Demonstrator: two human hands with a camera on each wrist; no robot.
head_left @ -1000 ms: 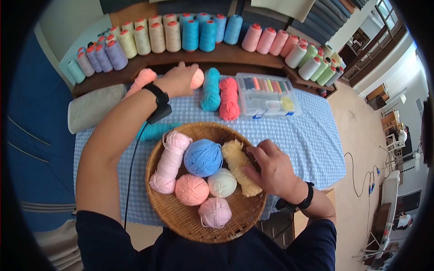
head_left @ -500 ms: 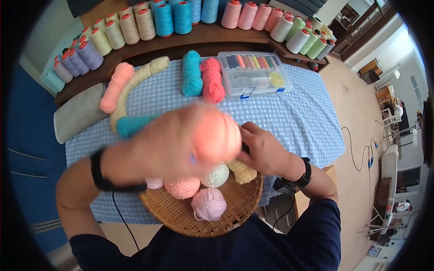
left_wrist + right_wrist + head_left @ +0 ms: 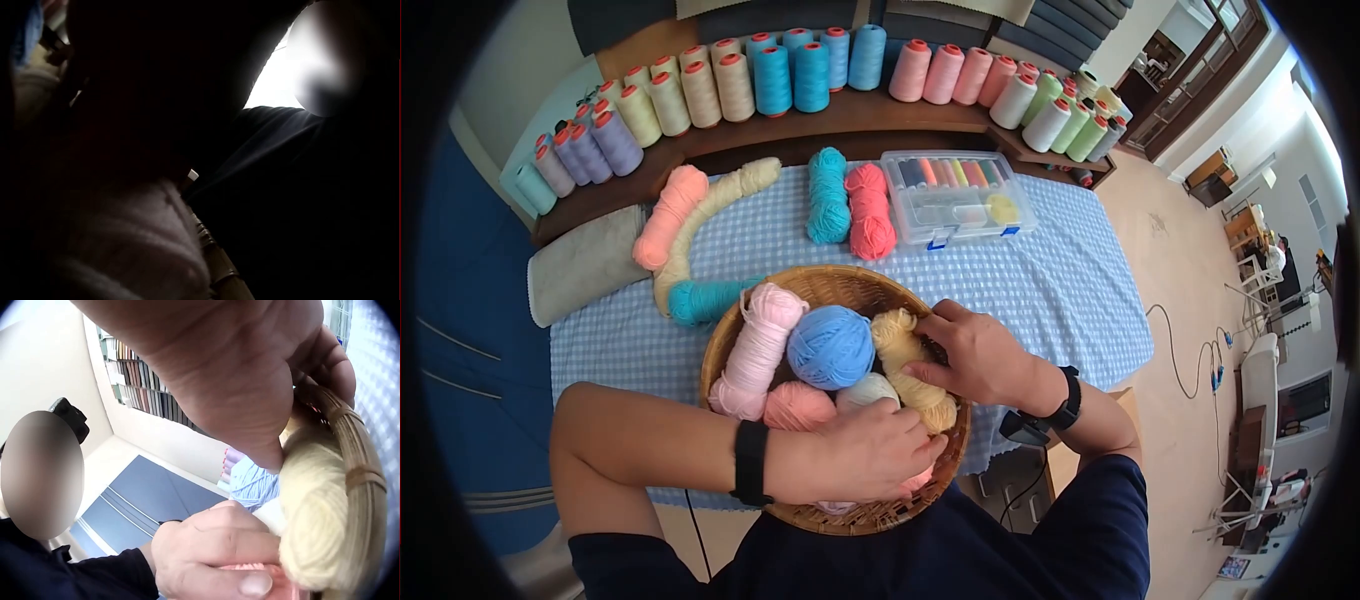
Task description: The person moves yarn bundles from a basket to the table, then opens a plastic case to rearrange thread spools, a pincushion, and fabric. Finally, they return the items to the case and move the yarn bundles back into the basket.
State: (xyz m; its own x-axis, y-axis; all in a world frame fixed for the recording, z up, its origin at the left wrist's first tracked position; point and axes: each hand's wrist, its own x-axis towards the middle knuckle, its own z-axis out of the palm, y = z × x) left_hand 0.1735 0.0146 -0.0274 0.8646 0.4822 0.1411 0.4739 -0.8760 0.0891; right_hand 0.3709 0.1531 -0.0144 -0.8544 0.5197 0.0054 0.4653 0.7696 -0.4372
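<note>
My left hand [image 3: 855,455] is low in the near right part of the wicker basket [image 3: 870,288], its fingers round a peach ball of yarn [image 3: 278,578] that is mostly covered. At the basket's right rim my right hand [image 3: 980,355] grips the edge, thumb inside, fingers outside. Just inside that rim lies a pale yellow skein [image 3: 910,375]. A blue ball [image 3: 830,347], a light pink skein [image 3: 758,350], another peach ball [image 3: 798,407] and a white ball [image 3: 867,390] fill the basket's middle and left. The left wrist view is mostly dark.
Beyond the basket on the checked cloth [image 3: 1040,270] lie a peach skein [image 3: 670,215], a long cream skein [image 3: 710,210], teal and coral skeins [image 3: 870,215], and a clear thread box [image 3: 960,200]. Thread cones [image 3: 810,78] line the curved shelf behind. A grey cloth [image 3: 590,265] lies left.
My left hand has brought the peach ball from the table's far side over into the near right of the basket. The right hand stays at the basket's rim.
</note>
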